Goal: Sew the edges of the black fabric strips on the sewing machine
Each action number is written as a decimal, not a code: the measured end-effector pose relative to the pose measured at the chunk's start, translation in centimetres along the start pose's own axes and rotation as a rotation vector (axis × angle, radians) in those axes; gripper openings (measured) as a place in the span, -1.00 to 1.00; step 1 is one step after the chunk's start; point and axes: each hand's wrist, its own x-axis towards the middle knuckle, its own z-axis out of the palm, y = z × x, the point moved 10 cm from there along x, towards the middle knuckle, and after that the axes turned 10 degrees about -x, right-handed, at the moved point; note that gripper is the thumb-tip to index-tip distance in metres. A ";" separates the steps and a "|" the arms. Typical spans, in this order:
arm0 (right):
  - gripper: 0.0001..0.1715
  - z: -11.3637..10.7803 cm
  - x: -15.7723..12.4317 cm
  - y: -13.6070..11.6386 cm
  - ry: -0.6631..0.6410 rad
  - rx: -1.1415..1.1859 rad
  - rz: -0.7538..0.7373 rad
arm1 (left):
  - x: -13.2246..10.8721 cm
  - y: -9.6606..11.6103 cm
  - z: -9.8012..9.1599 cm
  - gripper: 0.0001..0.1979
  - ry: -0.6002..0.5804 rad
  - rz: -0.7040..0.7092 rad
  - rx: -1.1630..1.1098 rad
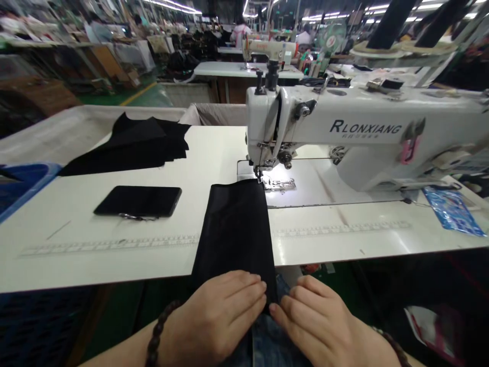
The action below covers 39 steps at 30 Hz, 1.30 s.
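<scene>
A black fabric piece runs from the sewing machine's presser foot down over the table's front edge. Its far right corner lies at the foot. My left hand is closed on the near part of the fabric, the fingers together across its top. At the near right edge my right hand pinches the cloth between thumb and curled fingers. Both hands are in front of the table edge, above my denim-covered lap, close together. The white sewing machine stands to the right of the fabric.
Left on the table lie stacked black fabric pieces and a phone. A blue bin is at the left edge. Pink-handled snips hang on the machine; a blue packet lies right. Other people work behind.
</scene>
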 end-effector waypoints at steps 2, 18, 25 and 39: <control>-0.62 0.7 0.0 0.2 -0.023 0.016 0.015 | -0.1 -0.4 0.5 -0.62 -0.015 -0.013 -0.008; -0.67 5.8 1.2 6.4 -0.111 0.069 0.202 | 0.8 -6.2 2.5 -0.62 -0.073 -0.060 0.017; -0.66 7.8 2.3 10.2 -0.226 0.121 0.269 | 2.5 -8.5 2.3 -0.57 -0.083 -0.016 0.094; -0.81 10.3 4.6 15.6 -0.365 0.063 0.253 | 3.8 -13.6 3.5 -0.66 -0.147 0.107 0.197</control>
